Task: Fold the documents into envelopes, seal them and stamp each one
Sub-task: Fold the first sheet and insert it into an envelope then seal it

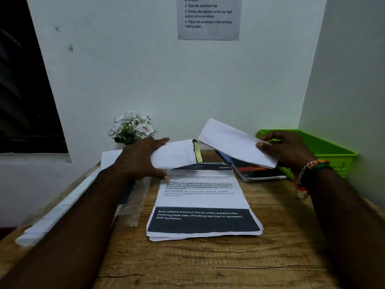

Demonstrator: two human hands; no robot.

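**Envelope and folded sheet held apart over the table**

Nearest me, at six o'clock, a stack of printed white documents [203, 202] lies on the wooden table [208, 263]. I see my left hand [141, 159] gripping a white envelope with a yellow adhesive strip [177, 154], likely ready for filling. My right hand [285, 149] pinches a folded white sheet [231, 138] at two o'clock. Beyond it, the green plastic basket [325, 147] hides its contents.

- White flowers [133, 127] are standing against the wall.
- A green basket [325, 146] is sitting at the wooden table's [208, 263] right corner.
- An instruction sheet [209, 17] is hanging above.
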